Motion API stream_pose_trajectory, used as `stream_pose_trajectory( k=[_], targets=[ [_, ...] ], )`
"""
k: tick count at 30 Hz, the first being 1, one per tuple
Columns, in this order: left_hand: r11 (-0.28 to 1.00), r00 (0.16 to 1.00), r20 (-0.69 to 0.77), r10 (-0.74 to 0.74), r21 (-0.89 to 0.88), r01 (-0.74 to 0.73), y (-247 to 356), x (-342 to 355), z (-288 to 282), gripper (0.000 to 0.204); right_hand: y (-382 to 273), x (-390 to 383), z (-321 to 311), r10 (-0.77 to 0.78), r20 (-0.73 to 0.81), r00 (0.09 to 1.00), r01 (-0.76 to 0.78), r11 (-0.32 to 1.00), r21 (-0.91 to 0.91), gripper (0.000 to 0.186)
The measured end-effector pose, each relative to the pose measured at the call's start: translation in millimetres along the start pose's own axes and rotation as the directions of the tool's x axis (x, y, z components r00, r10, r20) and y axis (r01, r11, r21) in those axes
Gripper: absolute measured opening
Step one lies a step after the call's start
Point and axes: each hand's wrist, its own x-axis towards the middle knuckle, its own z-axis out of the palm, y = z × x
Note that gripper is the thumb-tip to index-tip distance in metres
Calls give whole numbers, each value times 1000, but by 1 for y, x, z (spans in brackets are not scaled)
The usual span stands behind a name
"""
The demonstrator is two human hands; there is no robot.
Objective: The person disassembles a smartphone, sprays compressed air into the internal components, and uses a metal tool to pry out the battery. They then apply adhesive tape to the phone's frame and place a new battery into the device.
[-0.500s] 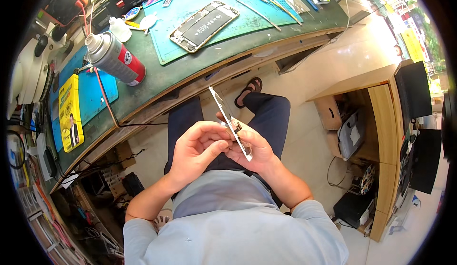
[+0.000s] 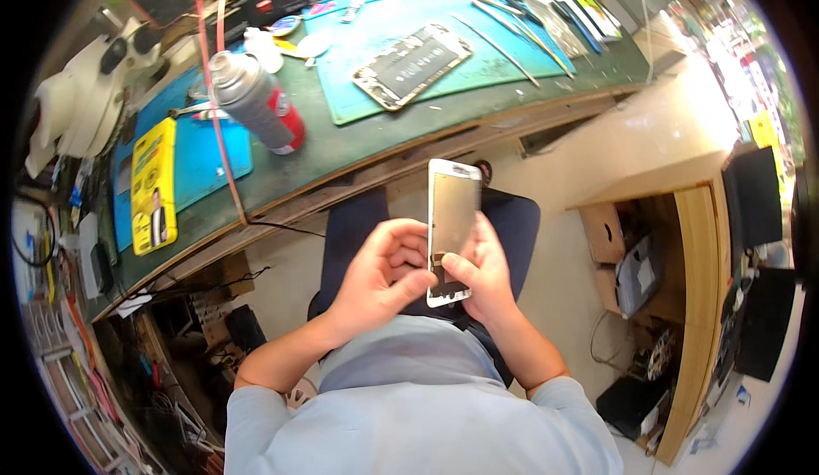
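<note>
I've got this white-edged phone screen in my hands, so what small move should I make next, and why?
I'd probably steady the screen lightly by its left edge with your left hand. Your right hand holds it with the thumb over its lower part, it's off the bench, and your left hand is close to that edge.

Fisheye (head-worn) looks down — hands [image 2: 380, 268] [image 2: 486, 277] near, bench [image 2: 317, 149] beyond.

Glossy panel [image 2: 452, 219], wooden cabinet [image 2: 697, 244].
</note>
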Motion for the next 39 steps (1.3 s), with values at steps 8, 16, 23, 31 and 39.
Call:
stream_pose_trajectory(
  k=[8, 16, 23, 31, 39],
  targets=[
    [960, 951, -265, 159, 265, -87, 26, -79, -20, 41, 5, -7, 20, -50, 331, 942, 199, 879, -433, 91],
    [735, 337, -718, 608, 670, 101, 131, -152, -132, 47, -11, 35, 34, -69, 355, 932, 243, 845, -476, 75],
    [450, 389, -724, 570, 671, 589, 194, -135, -210, 42, -41, 73, 63, -222, 464, 858, 493, 610, -620, 65],
    [216, 194, -510, 838, 637, 740, 170, -117, -178, 57, -35, 170, 154, -426, 707, 565, 823, 227, -521, 104],
    [-5, 108, -83, 991, 772, 636, 136, -65, -105, 40, -74, 173, 124, -579, 571, 583, 811, 374, -450, 71]
  ],
)
